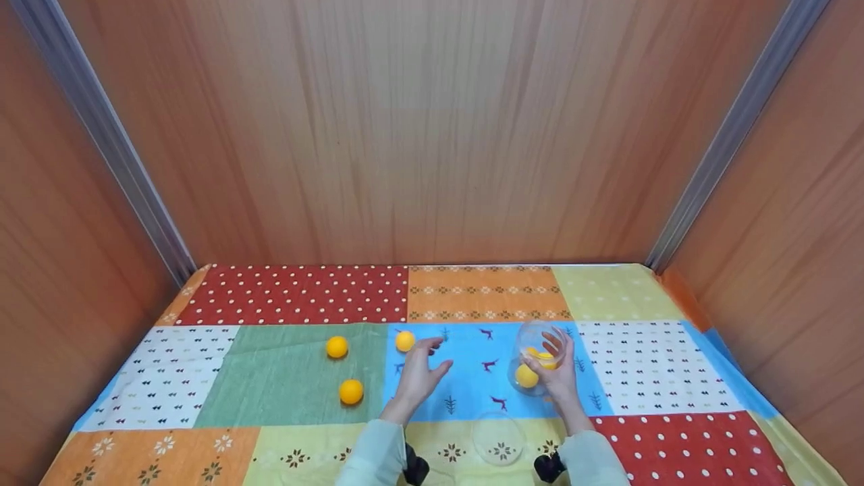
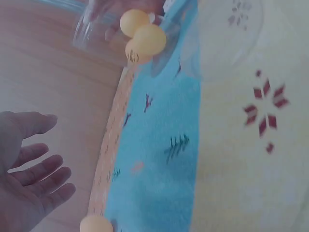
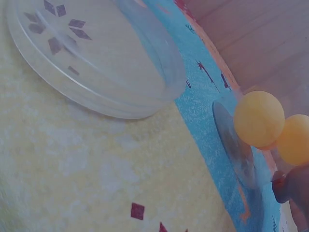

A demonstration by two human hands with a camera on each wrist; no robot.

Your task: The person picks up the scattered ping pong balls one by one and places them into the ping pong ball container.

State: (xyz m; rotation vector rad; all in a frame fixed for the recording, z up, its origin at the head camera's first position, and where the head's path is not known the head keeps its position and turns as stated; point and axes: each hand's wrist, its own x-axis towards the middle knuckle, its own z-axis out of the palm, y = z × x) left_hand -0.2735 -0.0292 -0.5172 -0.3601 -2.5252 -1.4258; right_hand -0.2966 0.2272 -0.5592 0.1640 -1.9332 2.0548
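the step in hand looks to be gathering loose balls into a clear jar [image 1: 518, 351]: three yellow balls [image 1: 527, 375] show inside it, at right of centre in the frame. the right hand [image 1: 560, 380] grips the jar, its fingers curled round the wall; whether the base touches the cloth-covered tabletop [image 1: 283, 374] i cannot tell. the left hand [image 1: 417, 379] holds nothing, its fingers apart, just beside a single ball [image 1: 405, 341] near the middle of the frame. the next move seems to call for a light pinch on that ball, as a smooth sphere may roll off. two more balls [image 1: 351, 391] lie on the green patch, left of centre.

the balls look matte and hard; the jar is thin-walled, see-through and round. a clear, shallow lid [image 1: 498, 439] lies at lower centre, its rim catching light. the cloth is a printed patchwork, and wood-grained panels [image 1: 425, 135] fill the upper frame.
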